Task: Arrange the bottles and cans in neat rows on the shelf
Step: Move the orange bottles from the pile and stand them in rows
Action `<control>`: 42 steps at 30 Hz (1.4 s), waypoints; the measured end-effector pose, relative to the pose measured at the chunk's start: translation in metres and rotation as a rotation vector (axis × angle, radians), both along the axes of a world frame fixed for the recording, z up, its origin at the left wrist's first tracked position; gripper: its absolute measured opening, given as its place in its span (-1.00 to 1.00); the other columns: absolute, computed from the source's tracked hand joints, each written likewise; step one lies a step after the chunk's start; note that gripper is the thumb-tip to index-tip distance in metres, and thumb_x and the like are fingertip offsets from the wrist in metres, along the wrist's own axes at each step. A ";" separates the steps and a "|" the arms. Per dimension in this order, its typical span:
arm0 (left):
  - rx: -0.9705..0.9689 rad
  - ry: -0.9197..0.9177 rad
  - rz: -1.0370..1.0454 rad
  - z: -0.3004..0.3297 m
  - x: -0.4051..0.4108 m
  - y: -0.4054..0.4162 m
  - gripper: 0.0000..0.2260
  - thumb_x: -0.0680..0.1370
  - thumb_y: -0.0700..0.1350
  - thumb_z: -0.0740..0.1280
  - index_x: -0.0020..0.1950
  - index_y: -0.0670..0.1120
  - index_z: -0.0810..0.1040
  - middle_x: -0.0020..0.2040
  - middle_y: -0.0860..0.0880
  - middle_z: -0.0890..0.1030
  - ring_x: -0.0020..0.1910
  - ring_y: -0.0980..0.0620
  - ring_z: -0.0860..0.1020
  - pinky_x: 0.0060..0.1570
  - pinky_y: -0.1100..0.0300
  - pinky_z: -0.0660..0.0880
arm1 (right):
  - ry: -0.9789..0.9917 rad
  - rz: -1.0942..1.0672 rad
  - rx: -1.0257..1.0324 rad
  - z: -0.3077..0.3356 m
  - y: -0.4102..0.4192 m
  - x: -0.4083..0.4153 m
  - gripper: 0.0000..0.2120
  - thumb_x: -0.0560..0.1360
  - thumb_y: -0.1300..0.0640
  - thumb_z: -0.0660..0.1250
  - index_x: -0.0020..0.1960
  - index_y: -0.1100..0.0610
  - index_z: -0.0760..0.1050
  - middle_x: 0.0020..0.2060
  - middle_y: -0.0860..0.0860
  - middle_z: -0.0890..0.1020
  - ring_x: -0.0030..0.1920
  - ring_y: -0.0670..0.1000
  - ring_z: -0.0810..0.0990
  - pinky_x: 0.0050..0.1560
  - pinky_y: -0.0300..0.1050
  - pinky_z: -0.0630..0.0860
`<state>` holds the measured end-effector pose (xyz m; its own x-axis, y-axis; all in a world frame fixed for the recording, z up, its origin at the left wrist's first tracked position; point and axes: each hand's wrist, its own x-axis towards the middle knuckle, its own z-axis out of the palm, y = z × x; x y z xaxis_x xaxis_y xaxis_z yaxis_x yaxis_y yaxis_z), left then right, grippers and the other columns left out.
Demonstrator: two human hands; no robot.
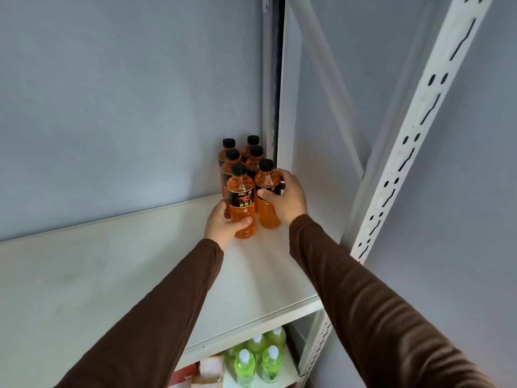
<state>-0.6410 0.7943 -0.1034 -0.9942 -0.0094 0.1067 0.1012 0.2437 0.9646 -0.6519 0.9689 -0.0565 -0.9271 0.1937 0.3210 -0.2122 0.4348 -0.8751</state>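
Bottles: you have six orange bottles with black caps, standing in two rows in the back right corner of the white shelf (pixel 117 275).
Left hand: your left hand (pixel 223 224) grips the front left bottle (pixel 242 205) low on its body; the thumb lies across the front and the fingers curl behind it.
Right hand: your right hand (pixel 285 198) grips the front right bottle (pixel 267 197) at the black label; the thumb is on the front and the fingers wrap around the right side.
Front pair: both bottles stand upright on the shelf, just beside each other; I cannot tell if they touch.
Back bottles: four more orange bottles (pixel 232 161) stand close behind the front pair, two in each row, and the last ones are near the grey wall (pixel 112 107).
Sleeves: your two arms in brown sleeves (pixel 156 312) reach over the shelf from the lower edge of the view.
Shelf frame: a white perforated post (pixel 414 130) stands at the right, at the front corner of the shelf.
Lower level: under the shelf you see green bottles with white caps (pixel 257 359), standing together, and beside them at the left some red and pale packages (pixel 201 371), which are not clear.
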 end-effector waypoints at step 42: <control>-0.999 0.182 -0.049 0.025 0.044 -0.063 -0.31 0.55 0.04 0.37 0.60 -0.09 0.15 0.57 -0.05 0.22 0.53 -0.05 0.18 0.49 0.09 0.17 | 0.050 -0.062 0.280 0.027 -0.008 0.042 -0.31 0.57 0.04 0.33 0.59 0.04 0.08 0.54 0.05 0.23 0.54 0.11 0.11 0.50 0.05 0.16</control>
<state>-0.5972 0.7315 -0.0782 -0.9589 0.2074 0.1936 0.2579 0.9215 0.2904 -0.6095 0.9604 -0.0293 -0.8978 0.1468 0.4152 -0.2178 0.6714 -0.7083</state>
